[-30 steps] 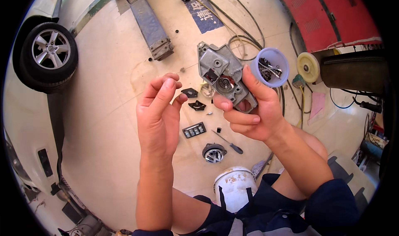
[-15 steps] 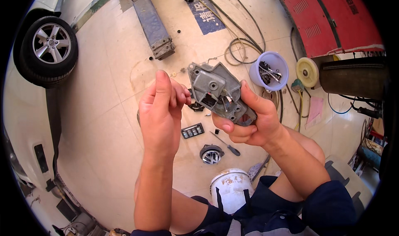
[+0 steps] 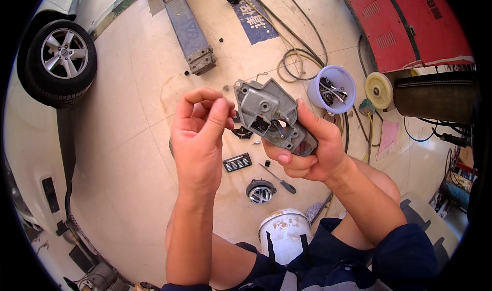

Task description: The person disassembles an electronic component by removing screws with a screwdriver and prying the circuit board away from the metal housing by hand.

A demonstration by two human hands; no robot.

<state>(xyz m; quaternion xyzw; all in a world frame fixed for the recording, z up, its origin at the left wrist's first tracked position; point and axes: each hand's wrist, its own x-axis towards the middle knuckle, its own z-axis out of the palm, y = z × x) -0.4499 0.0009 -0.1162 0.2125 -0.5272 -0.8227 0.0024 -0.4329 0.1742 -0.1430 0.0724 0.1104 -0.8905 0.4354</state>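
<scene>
A grey cast-metal housing (image 3: 264, 106) with screw holes and a dark recess is held up in front of me. My right hand (image 3: 323, 150) grips its lower right end, thumb on top and fingers underneath. At its left edge is my left hand (image 3: 200, 132), with the fingers curled in and the thumb brought to the index finger. Anything pinched there is hidden from view. Beneath the housing a black part (image 3: 242, 132) lies on the floor, partly covered. Nearer me are a black case of bits (image 3: 237, 162), a screwdriver (image 3: 285, 183) and a round chrome car badge (image 3: 260, 191).
A pale purple bucket (image 3: 313, 92) with metal parts stands to the right, near coiled hoses (image 3: 294, 60). A white bucket (image 3: 284, 224) sits by my legs. At the left is a car wheel (image 3: 64, 54); a lift arm (image 3: 187, 29) lies ahead, a red cabinet (image 3: 394, 24) far right.
My left thumb has bent down to meet the index finger, which has risen and curled. The housing and my right hand have stayed almost still.
</scene>
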